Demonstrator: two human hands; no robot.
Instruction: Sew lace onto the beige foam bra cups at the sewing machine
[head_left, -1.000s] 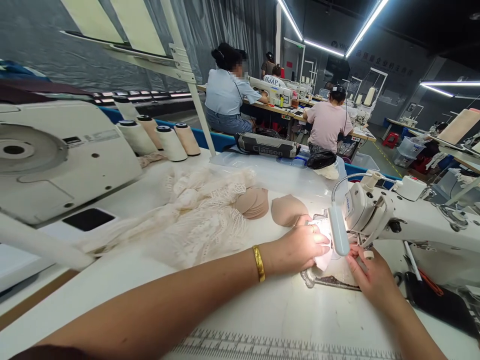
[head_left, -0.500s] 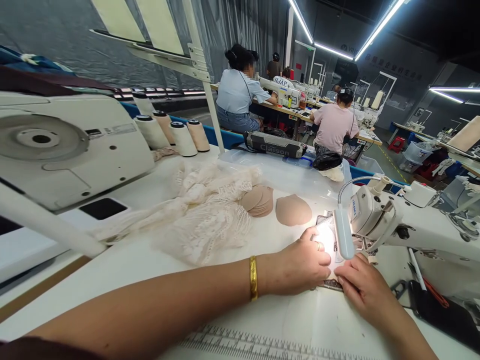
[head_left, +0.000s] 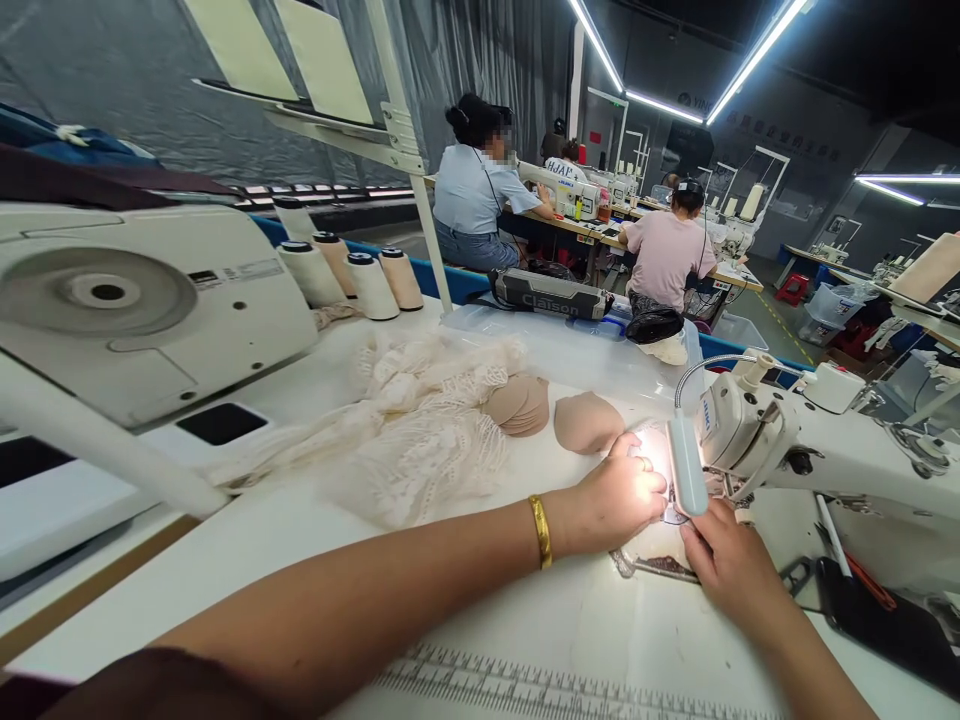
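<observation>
With left hand [head_left: 616, 500] curled beside the lamp [head_left: 686, 467], right hand [head_left: 731, 550] bent near the sewing machine [head_left: 855, 437]; cannot tell, through glare, whether grasping anything.

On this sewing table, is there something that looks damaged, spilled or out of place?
Nothing looks spilled. The near edge of the bed plate by the sewing machine looks dark and patchy, perhaps worn, unlike the white table around it.
</observation>
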